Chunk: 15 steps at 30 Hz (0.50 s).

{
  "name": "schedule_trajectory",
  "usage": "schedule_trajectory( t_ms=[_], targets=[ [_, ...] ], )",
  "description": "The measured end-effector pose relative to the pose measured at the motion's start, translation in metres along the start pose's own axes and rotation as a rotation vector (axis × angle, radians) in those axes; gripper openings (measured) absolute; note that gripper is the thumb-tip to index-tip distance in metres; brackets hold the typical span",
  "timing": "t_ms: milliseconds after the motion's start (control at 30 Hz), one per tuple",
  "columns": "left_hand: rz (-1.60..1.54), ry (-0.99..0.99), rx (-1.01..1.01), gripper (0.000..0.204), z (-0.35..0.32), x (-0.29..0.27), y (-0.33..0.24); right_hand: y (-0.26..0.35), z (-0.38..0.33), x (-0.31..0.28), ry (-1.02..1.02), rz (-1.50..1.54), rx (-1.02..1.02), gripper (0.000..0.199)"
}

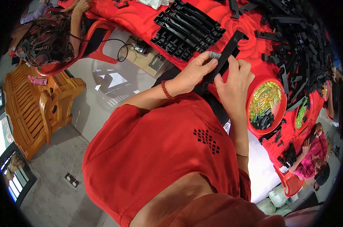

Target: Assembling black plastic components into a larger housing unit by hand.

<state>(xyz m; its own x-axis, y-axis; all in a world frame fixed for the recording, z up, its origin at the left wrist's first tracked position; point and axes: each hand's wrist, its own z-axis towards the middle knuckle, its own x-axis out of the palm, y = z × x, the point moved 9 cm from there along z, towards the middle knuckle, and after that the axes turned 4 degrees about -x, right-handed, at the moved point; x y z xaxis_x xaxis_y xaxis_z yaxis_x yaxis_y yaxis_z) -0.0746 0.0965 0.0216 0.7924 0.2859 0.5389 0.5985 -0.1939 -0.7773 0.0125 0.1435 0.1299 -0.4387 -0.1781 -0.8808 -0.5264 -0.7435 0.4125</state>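
Observation:
My left hand [196, 72] grips a long black plastic strip [229, 49] near its lower end, thumb pressed on a small grey piece at its side. My right hand [236, 81] holds the same strip from the other side, fingers curled against its edge. The strip slants up and to the right over a red patterned tablecloth [141, 19]. A red bead bracelet sits on my left wrist. My red shirt fills the lower middle of the view.
A neat stack of black strips [186, 28] lies on the cloth to the upper left, a loose heap [296, 41] to the upper right. A red round tray [267, 106] holds yellow-green and black small parts. Other people sit at upper left and lower right. A wooden bench [35, 102] stands left.

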Motion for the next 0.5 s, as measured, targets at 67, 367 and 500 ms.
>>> schedule_trajectory(
  t_ms=[67,367,500],
  targets=[
    [-0.045,-0.010,0.000,0.025,0.000,0.002,0.003,-0.001,-0.001,0.002,-0.014,0.001,-0.009,0.058],
    [-0.074,-0.042,-0.034,0.020,0.003,0.001,0.011,-0.005,-0.011,0.005,-0.120,-0.026,-0.069,0.052],
    [-0.068,-0.020,-0.029,0.026,0.005,-0.007,0.020,-0.005,-0.017,0.008,-0.153,-0.076,-0.093,0.048]
  ],
)
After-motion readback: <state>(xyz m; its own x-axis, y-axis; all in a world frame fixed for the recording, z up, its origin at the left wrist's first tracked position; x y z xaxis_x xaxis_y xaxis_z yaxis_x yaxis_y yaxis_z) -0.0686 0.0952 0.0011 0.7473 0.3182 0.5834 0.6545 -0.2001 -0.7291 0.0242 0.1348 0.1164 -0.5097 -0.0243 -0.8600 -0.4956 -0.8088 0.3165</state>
